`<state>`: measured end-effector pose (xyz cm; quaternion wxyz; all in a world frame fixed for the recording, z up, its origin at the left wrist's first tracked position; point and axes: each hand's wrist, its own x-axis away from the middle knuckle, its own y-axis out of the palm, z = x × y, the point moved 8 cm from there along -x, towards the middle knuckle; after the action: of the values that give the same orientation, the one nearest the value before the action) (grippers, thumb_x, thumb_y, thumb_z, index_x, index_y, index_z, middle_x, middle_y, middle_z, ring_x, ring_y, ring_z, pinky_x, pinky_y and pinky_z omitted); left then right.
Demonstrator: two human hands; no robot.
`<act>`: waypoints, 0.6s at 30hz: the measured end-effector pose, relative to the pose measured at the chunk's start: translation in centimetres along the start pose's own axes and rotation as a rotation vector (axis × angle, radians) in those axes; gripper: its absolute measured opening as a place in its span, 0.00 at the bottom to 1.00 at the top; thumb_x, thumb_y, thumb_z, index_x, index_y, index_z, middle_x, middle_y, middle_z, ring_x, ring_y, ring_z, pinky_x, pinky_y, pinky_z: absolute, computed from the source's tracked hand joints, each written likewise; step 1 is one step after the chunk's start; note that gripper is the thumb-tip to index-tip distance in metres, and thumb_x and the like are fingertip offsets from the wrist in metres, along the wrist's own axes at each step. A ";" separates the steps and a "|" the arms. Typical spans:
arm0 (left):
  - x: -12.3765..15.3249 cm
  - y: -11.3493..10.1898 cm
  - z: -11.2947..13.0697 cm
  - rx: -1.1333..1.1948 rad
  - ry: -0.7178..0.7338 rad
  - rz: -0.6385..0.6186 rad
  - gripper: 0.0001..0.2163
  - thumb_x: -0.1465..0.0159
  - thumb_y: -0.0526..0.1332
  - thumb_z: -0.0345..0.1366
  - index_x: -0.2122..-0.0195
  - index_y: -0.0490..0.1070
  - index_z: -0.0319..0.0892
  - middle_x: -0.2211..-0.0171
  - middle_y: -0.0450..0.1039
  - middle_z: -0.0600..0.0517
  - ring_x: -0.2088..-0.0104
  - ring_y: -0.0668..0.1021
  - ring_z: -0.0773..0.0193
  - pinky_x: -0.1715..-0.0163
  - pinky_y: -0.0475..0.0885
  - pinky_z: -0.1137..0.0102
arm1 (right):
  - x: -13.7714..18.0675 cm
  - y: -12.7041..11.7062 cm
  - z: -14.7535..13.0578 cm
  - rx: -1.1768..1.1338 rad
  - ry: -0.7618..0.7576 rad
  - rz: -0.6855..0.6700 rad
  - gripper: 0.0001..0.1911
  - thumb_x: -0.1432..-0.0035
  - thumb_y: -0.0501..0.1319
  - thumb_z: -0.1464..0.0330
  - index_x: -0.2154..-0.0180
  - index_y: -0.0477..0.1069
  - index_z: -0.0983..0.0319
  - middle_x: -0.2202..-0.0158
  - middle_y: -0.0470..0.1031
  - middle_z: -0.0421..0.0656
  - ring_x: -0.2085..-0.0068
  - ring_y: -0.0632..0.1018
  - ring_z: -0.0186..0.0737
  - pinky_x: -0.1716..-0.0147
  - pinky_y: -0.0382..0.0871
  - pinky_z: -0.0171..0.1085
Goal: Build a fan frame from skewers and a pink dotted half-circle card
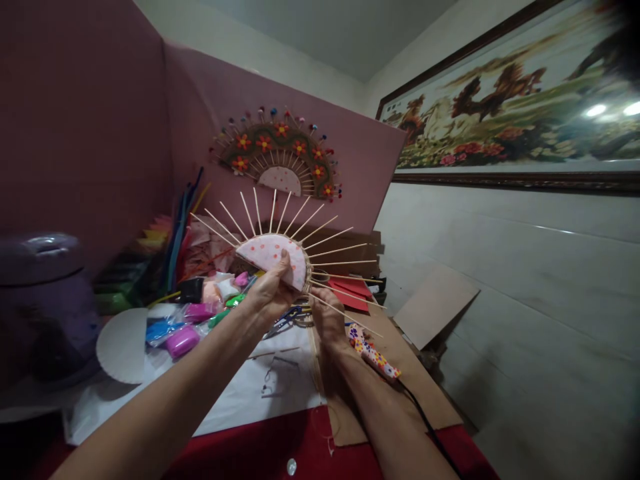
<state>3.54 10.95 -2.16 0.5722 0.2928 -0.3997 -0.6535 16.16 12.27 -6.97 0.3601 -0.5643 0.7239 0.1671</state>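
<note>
My left hand (273, 287) holds a half-round fan piece (270, 253) with its thumb pressed on the front. The piece is white with orange-red dots, and thin wooden sticks (327, 237) spread out from its curved edge. Tan twine (307, 263) runs along that edge around the bases of the sticks. At the lower right end of the piece, my right hand (327, 313) has its fingers closed on the twine, just below the last sticks. A strand hangs down beside the right wrist; the fingertips are partly hidden.
A finished fan with flowers (287, 150) leans on a pink board (357, 160). Colourful clay packets (183, 340) and a white half-disc (123, 345) lie at left. Scissors (285, 319) lie beneath the hands. A flower-patterned glue gun (375, 353) with a cord rests on cardboard (415, 380).
</note>
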 end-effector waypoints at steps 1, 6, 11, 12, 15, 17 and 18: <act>0.0 0.1 0.2 0.021 0.014 -0.007 0.06 0.40 0.58 0.35 0.70 0.69 0.36 0.75 0.75 0.49 0.76 0.76 0.66 0.74 0.74 0.71 | 0.1 0.0 -1.1 -0.026 -0.028 0.005 0.15 0.47 0.58 0.63 0.58 0.72 0.62 0.58 0.74 0.47 0.55 0.73 0.44 0.56 0.67 0.42; 0.0 0.2 0.2 0.026 -0.005 -0.034 0.08 0.40 0.57 0.37 0.69 0.69 0.37 0.75 0.75 0.48 0.76 0.76 0.65 0.73 0.74 0.69 | 0.8 1.6 -5.1 -0.395 0.002 -0.119 0.20 0.44 0.53 0.71 0.48 0.62 0.61 0.50 0.70 0.47 0.52 0.72 0.41 0.52 0.66 0.42; -0.2 0.0 -0.3 -0.025 -0.049 -0.058 0.10 0.39 0.56 0.38 0.70 0.69 0.37 0.75 0.75 0.47 0.76 0.77 0.63 0.74 0.74 0.67 | 1.2 1.9 -4.5 -0.485 0.126 -0.099 0.18 0.45 0.54 0.70 0.51 0.63 0.61 0.57 0.73 0.46 0.59 0.75 0.39 0.60 0.70 0.38; -0.3 -0.1 -0.4 -0.025 -0.052 -0.054 0.10 0.39 0.56 0.38 0.70 0.69 0.37 0.75 0.75 0.47 0.76 0.77 0.63 0.74 0.74 0.67 | 1.1 1.7 -4.1 -0.471 0.138 -0.074 0.16 0.45 0.55 0.69 0.53 0.65 0.61 0.59 0.73 0.45 0.60 0.75 0.38 0.61 0.70 0.37; -0.4 -0.5 -0.5 -0.032 -0.089 -0.026 0.09 0.40 0.57 0.39 0.70 0.69 0.37 0.76 0.74 0.48 0.76 0.76 0.63 0.74 0.74 0.67 | 0.7 1.0 -3.5 -0.439 0.146 -0.011 0.09 0.47 0.59 0.66 0.63 0.71 0.62 0.65 0.73 0.43 0.65 0.73 0.36 0.65 0.69 0.35; -0.2 -0.7 -0.6 -0.059 -0.130 -0.009 0.11 0.41 0.57 0.41 0.71 0.69 0.37 0.77 0.74 0.49 0.78 0.76 0.64 0.76 0.73 0.68 | 0.4 0.4 -3.4 -0.422 0.145 0.032 0.06 0.50 0.61 0.66 0.69 0.71 0.63 0.70 0.72 0.40 0.69 0.72 0.34 0.67 0.68 0.34; -0.1 -0.7 -0.6 -0.083 -0.145 -0.001 0.12 0.41 0.57 0.42 0.72 0.69 0.37 0.78 0.73 0.49 0.79 0.75 0.64 0.76 0.73 0.68 | 0.3 0.1 -3.4 -0.413 0.143 0.051 0.06 0.51 0.62 0.67 0.71 0.71 0.63 0.72 0.71 0.40 0.70 0.71 0.33 0.67 0.67 0.34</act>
<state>3.71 10.99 -3.10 0.5531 0.2207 -0.4127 -0.6892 14.88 9.87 -4.86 0.1804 -0.6181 0.7118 0.2806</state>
